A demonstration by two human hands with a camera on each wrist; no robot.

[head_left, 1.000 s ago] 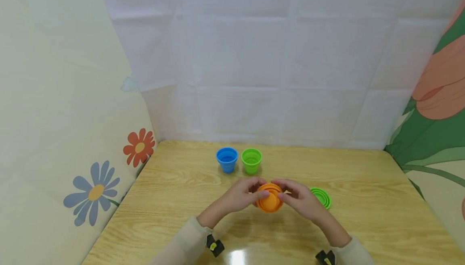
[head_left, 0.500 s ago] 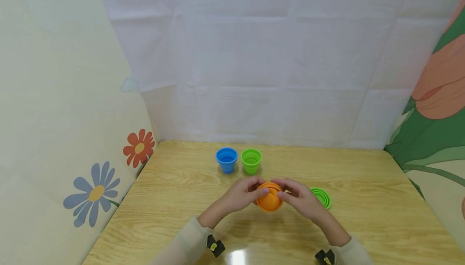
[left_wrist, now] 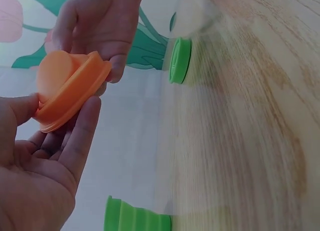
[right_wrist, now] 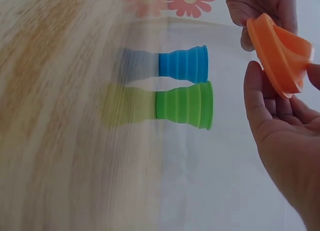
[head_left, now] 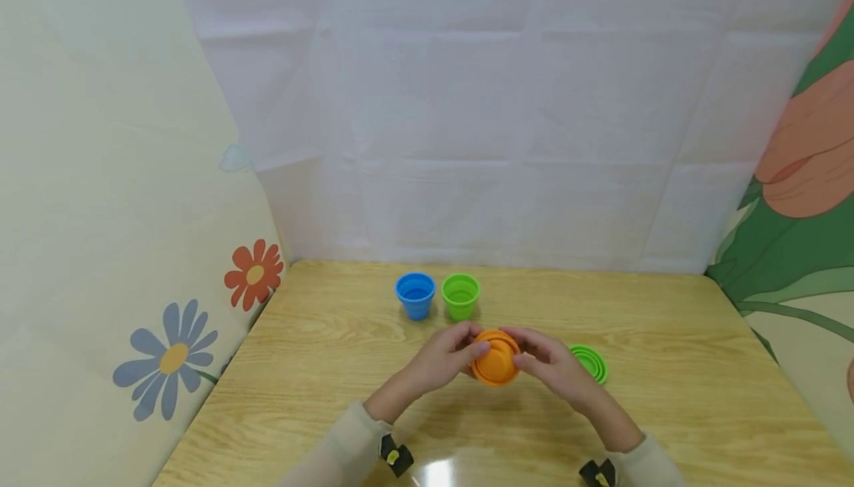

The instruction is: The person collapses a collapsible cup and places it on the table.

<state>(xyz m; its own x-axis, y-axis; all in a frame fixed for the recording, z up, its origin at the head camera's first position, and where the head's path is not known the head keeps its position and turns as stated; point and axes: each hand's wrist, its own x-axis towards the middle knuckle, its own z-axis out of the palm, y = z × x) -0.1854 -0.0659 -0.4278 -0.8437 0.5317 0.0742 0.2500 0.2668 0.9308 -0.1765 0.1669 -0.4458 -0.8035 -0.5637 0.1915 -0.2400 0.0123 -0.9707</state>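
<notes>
An orange collapsible cup (head_left: 497,362) is held up off the table between both hands, mostly folded. Its round middle bulges unevenly out of the rings, as the left wrist view shows on the orange cup (left_wrist: 75,91). My left hand (head_left: 437,357) pinches its left side, thumb on the bulging face and fingers behind the rim. From the other side my right hand (head_left: 550,368) grips it the same way, thumb near the right edge. Beyond the hands stand an unfolded blue cup (head_left: 416,297) and an unfolded green cup (head_left: 460,298), upright side by side.
A folded green cup (head_left: 589,365) lies flat on the wooden table (head_left: 320,368), just right of my right hand. White cloth (head_left: 480,138) hangs behind the table's back edge. Flower-printed cloth (head_left: 120,213) borders the left side, with more at the right.
The orange cup's middle, rather flat a second ago, now bulges out and sits askew in the rings. Both hands keep hold of it and have barely shifted. The other cups stay put.
</notes>
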